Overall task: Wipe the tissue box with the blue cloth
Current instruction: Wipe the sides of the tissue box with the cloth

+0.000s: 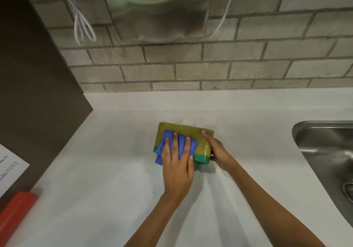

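Note:
An olive-green tissue box [188, 132] with a green lower band lies on the white counter [95, 170], wrapped in shiny plastic. A blue cloth [168, 140] is spread over the box's left part and hangs over its front left corner. My left hand [177, 162] lies flat on the cloth with fingers spread, pressing it against the box. My right hand [216, 149] grips the box's right end, thumb on top.
A steel sink [324, 147] is set into the counter at the right. A metal hand dryer [158, 10] hangs on the brick wall above, with white cables beside it. A red object [15, 214] and a dark panel with a paper notice stand at the left.

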A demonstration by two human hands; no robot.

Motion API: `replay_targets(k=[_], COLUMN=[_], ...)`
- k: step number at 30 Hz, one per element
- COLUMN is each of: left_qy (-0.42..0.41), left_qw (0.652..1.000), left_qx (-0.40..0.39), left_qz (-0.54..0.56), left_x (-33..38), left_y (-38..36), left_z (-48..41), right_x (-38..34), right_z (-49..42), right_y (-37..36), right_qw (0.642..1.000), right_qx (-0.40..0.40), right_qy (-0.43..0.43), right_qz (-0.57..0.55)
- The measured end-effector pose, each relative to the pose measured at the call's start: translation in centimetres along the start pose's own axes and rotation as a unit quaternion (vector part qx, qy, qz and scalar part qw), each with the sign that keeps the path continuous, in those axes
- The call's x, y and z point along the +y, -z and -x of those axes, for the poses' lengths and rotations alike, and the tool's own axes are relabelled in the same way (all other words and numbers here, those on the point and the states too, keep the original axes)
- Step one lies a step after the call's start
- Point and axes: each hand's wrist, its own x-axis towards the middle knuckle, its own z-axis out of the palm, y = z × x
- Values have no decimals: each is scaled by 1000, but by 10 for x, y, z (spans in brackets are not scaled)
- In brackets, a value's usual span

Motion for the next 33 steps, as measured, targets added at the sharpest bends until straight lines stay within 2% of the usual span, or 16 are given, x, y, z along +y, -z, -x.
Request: replay_targets(k=[2,8,13,17,22,24,27,29,33], left_qy=[-3,70,-11,-22,-152,-126,0,27,-92], left_qw=[1000,997,1000,999,988,991,998,997,994], left_qx=[-10,2,-28,-24,-38,-21,9,3,-31], left_qz=[-15,-12,-9,-2,9,33,70,73,51], left_x=[4,-11,5,14,-7,-15,-5,10,13], left_y=[2,11,4,2,0,1,2,0,-5], left_z=[-16,-24,6,-9,-1,-1,-13,-21,-14], right_x=[0,-3,0,0,-1,-2,-3,-3,0], right_z=[2,4,5,5,5,6,6,5,6], right_y=[1,-3,-1,2,8,7,3,2,11], right_qw=[1000,1000,1000,1000,1000,1000,1000,1000,1000], right_qx=[-5,10,2,-10,-10,-12,-16,-17,-10], right_qy=[8,16,22,13,-11,-14,-2,2,-7], right_qz=[0,-22,-11,-7,-13,-18,-23,-21,-26])
